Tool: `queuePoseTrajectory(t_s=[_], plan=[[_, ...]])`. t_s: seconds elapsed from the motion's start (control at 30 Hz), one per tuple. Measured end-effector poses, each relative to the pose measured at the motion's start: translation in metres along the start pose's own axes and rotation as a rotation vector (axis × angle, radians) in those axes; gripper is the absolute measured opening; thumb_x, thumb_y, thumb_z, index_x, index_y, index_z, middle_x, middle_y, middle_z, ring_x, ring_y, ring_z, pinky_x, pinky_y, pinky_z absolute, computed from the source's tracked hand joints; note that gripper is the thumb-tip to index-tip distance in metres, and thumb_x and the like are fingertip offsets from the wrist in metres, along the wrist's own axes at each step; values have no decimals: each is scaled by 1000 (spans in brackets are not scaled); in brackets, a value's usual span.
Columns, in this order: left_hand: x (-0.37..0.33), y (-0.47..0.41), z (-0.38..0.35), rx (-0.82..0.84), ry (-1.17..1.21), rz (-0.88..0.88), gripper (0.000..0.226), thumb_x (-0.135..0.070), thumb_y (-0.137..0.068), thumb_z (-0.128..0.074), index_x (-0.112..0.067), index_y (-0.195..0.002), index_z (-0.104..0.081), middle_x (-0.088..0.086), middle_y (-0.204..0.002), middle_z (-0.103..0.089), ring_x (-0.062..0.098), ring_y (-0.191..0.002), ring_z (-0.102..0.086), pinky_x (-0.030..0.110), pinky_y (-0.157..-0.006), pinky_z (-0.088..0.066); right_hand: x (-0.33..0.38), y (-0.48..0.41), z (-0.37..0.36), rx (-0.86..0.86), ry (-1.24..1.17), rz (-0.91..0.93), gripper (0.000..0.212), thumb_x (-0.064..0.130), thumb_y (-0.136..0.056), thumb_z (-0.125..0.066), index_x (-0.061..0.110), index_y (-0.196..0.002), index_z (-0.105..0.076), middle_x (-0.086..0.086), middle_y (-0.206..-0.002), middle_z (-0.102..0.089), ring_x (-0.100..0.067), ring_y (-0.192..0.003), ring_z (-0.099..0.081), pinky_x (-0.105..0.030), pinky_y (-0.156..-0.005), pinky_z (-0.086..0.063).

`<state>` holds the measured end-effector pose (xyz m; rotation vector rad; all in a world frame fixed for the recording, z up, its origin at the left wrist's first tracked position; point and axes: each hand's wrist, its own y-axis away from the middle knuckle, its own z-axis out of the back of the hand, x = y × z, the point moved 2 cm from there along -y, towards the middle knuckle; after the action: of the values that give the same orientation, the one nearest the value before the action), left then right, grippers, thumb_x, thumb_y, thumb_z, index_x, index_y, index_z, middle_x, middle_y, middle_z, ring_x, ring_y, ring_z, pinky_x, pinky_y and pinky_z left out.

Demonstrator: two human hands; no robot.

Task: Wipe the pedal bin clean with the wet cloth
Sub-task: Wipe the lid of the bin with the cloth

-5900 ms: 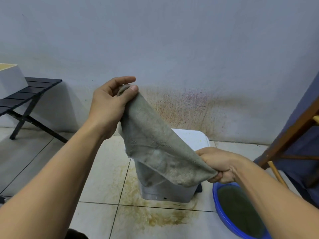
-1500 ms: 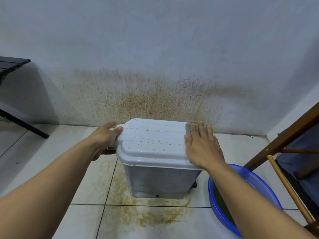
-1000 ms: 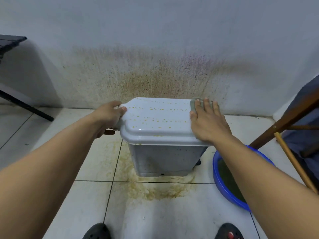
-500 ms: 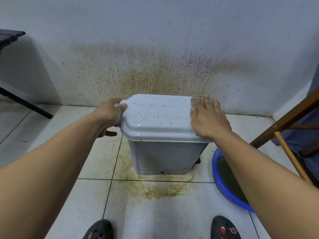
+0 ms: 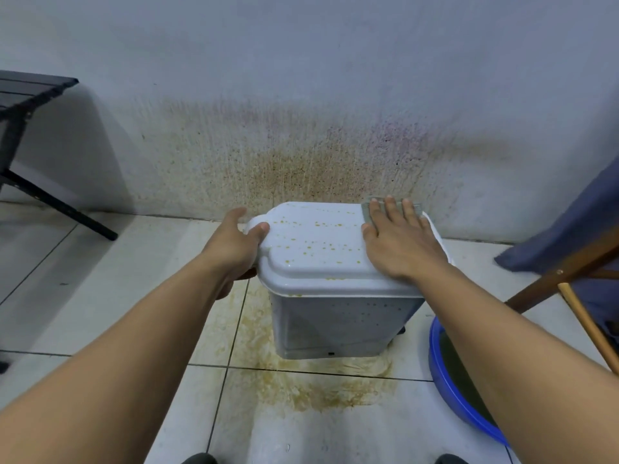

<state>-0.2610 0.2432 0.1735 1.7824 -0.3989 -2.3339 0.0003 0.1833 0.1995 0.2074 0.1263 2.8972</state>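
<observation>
Against stained wall (image 5: 301, 155), right hand (image 5: 398, 242) presses cloth (image 5: 367, 212) flat on bin lid (image 5: 315, 242).

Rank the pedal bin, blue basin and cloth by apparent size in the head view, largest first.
1. pedal bin
2. blue basin, partly hidden and cropped, so unsure
3. cloth, mostly under the right hand
</observation>
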Motion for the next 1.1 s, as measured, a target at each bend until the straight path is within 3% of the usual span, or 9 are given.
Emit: queuePoseTrajectory(t_s=[0.17,0.33,0.5,0.7,0.83,1.0,1.1], plan=[[6,-1,4,-48,68,32,39,-35,-101,-63,-26,-138,-57,12,-119,-67,28,-92,-73,43,-72,-64,-31,-3,7,15,-139,-201,57,47,-103,-20,39,-157,-6,7,-166,11,-38,-151,11,-63,-117,-7],[2,4,2,-60,43,-12,32,-33,-103,-58,-20,-132,-62,11,-114,-70,28,-92,-72,46,-76,-64,-50,3,2,-24,-247,-270,59,45,-101,-19,36,-158,-7,0,-167,4,-41,-147,-21,-52,-117,-24],[-6,15,1,-29,-15,-51,20,-30,-107,-52,-25,-122,-64,5,-105,-69,28,-95,-70,50,-83,-62,-43,26,2,-69,-251,-301,57,40,-103,-23,34,-157,-9,0,-166,0,-51,-138,-26,-53,-113,-29],[-7,15,1,14,-61,-55,15,-32,-107,-50,-29,-112,-64,7,-112,-70,28,-99,-70,50,-86,-61,-47,48,0,-75,-241,-265,56,40,-103,-20,35,-158,-5,2,-166,5,-49,-137,-29,-53,-109,-32],[-6,13,3,42,-104,-38,25,-35,-107,-47,-30,-123,-66,2,-110,-72,23,-94,-71,43,-81,-61,-47,39,2,-35,-238,-253,56,42,-104,-19,35,-158,-5,3,-167,8,-48,-141,-23,-54,-113,-28],[0,8,3,58,-137,-47,27,-42,-106,-46,-38,-128,-61,-4,-110,-69,17,-87,-65,35,-73,-50,-46,28,1,-8,-129,-211,58,45,-104,-14,32,-158,1,0,-166,15,-43,-149,15,-52,-122,2],[2,0,0,68,-173,-62,31,-43,-106,-45,-38,-132,-61,0,-109,-68,19,-80,-60,33,-69,-47,-41,20,3,-8,-29,-136,59,42,-104,-12,29,-159,3,-3,-166,15,-38,-148,21,-50,-122,8]])
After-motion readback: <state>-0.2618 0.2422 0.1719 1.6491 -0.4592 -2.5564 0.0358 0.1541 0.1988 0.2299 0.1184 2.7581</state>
